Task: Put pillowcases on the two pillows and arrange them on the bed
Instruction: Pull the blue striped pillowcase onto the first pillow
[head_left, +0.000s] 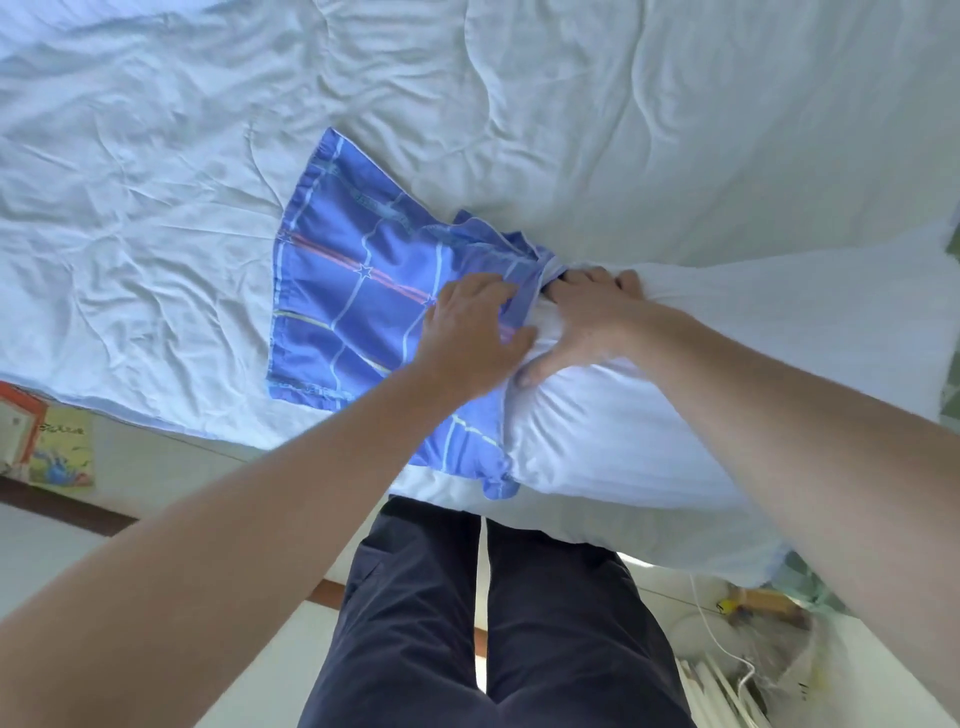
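A blue pillowcase (343, 291) with pale grid lines and a red stripe lies on the bed, its open end bunched toward the right. A white pillow (649, 431) lies at the bed's near edge, its left end just inside that opening. My left hand (475, 338) grips the pillowcase's open edge, fingers curled into the cloth. My right hand (587, 317) presses on the pillow's end, fingers spread and tips tucked under the blue cloth. Only one pillow and one pillowcase are in view.
The bed (467, 104) is covered in a wrinkled pale blue sheet. My legs in dark trousers (493, 623) stand against its edge. Books (47, 441) lie on the floor at left. A white cable and clutter (743, 654) sit on the floor at lower right.
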